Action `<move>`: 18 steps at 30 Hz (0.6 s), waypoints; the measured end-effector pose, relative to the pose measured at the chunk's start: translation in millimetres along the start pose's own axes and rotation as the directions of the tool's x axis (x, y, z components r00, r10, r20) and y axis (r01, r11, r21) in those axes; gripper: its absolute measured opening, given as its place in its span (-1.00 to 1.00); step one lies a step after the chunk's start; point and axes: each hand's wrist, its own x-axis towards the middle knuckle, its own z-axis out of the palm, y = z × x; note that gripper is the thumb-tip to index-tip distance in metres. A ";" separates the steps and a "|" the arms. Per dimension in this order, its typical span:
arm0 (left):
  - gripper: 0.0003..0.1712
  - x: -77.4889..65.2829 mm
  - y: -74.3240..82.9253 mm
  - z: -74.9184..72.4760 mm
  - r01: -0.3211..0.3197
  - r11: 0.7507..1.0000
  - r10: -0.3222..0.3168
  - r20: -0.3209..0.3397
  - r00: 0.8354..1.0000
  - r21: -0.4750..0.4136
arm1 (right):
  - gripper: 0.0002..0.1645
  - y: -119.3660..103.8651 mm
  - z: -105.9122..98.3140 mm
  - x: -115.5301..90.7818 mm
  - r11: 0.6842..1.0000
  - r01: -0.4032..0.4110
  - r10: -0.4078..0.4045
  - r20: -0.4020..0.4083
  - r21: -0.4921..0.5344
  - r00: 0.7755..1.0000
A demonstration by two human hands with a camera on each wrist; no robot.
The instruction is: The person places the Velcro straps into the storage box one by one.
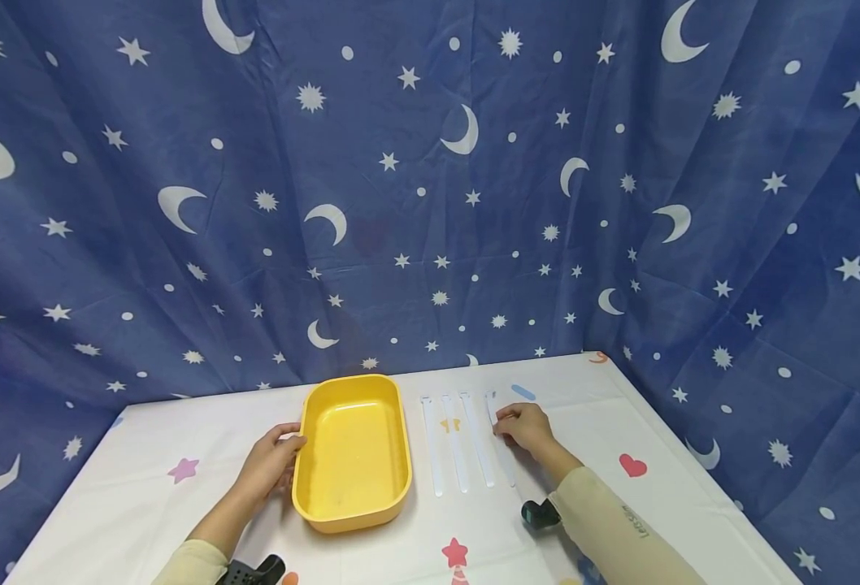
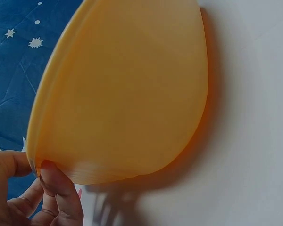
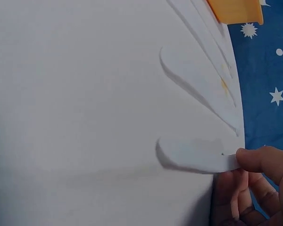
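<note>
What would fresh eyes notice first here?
Across the head view hangs a blue fabric curtain with white moons and stars. A yellow, rounded plastic tub sits left of centre on printed white cloth, the left hand gripping it. Right of it are four flat white strips, the right hand pinching the rightmost.

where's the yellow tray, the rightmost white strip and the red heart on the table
Yellow tray [image 1: 353, 451], head view: its bare inner floor.
Rightmost white strip [image 3: 191, 155], right wrist view: flat face near its rounded end.
Red heart [image 1: 632, 465], head view: middle of the shape.
</note>
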 end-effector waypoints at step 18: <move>-0.44 -0.5 0.5 1.1 0.017 1.000 -0.017 -0.004 1.000 -0.018 | -0.69 -3.4 -7.5 -3.0 0.994 -0.061 0.052 0.100 0.089 0.994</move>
